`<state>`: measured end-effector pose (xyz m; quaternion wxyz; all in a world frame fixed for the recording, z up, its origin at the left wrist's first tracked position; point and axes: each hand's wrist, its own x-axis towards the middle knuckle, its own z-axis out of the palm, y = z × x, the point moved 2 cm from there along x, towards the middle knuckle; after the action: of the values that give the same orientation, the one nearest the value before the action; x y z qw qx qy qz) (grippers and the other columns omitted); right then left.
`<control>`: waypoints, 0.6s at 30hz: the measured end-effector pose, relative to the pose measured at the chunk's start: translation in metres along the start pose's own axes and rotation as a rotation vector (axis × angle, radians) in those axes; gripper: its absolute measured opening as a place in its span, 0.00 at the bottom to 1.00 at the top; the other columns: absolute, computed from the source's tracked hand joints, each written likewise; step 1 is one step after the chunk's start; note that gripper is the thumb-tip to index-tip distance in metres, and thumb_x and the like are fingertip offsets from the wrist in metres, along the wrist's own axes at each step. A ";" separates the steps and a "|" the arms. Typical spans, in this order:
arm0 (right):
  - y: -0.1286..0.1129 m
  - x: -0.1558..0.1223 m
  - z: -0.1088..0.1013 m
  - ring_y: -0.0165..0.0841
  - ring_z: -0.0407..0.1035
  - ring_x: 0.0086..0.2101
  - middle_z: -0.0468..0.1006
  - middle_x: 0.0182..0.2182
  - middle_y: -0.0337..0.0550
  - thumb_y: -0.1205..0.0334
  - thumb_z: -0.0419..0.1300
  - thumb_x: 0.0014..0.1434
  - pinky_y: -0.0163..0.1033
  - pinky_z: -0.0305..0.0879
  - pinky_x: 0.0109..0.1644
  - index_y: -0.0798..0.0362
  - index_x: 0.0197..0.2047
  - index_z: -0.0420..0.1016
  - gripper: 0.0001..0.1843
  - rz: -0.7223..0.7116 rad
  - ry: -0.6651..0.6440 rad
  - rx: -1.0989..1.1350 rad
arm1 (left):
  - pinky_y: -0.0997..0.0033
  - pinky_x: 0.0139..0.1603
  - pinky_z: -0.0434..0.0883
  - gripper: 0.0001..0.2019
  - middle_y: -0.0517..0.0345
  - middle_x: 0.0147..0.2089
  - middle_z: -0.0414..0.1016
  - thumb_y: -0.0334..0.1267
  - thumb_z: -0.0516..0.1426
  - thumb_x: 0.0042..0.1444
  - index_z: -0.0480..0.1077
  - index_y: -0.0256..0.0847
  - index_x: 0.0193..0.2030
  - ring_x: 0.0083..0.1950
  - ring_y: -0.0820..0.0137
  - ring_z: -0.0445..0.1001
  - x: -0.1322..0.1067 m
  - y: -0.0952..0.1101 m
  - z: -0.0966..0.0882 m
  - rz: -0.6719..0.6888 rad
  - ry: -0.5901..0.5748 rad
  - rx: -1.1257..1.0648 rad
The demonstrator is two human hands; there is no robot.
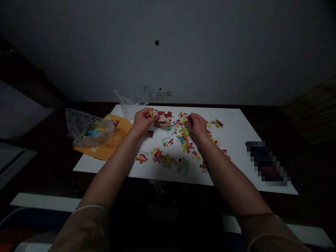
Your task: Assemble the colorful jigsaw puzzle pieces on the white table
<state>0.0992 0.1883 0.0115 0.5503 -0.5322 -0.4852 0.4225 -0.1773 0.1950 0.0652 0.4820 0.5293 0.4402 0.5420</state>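
Head view: left hand pinches a flat, brown-and-cream section of jigsaw pieces between thumb and fingers, over the far half of the white rectangular table. Right hand narrow, fingers curled together; can't tell if it grips anything. Loose multicoloured jigsaw pieces spread below and between the hands. Left side: clear crumpled plastic bag on a flat orange sheet.

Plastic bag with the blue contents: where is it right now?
In the head view, the bag sits at the left edge of the table, partly over the orange sheet, left of the left hand.
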 end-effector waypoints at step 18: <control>-0.004 -0.047 0.030 0.53 0.75 0.58 0.86 0.54 0.55 0.57 0.71 0.62 0.60 0.73 0.66 0.46 0.62 0.88 0.25 -0.518 -0.721 -0.776 | 0.65 0.41 0.89 0.19 0.53 0.42 0.88 0.34 0.77 0.44 0.78 0.38 0.41 0.38 0.66 0.87 -0.079 -0.034 -0.061 -0.280 0.205 -0.110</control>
<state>0.0616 0.1470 0.0106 0.2007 -0.3815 -0.8750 0.2204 -0.2381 0.1240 0.0171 0.5339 0.3776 0.5260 0.5438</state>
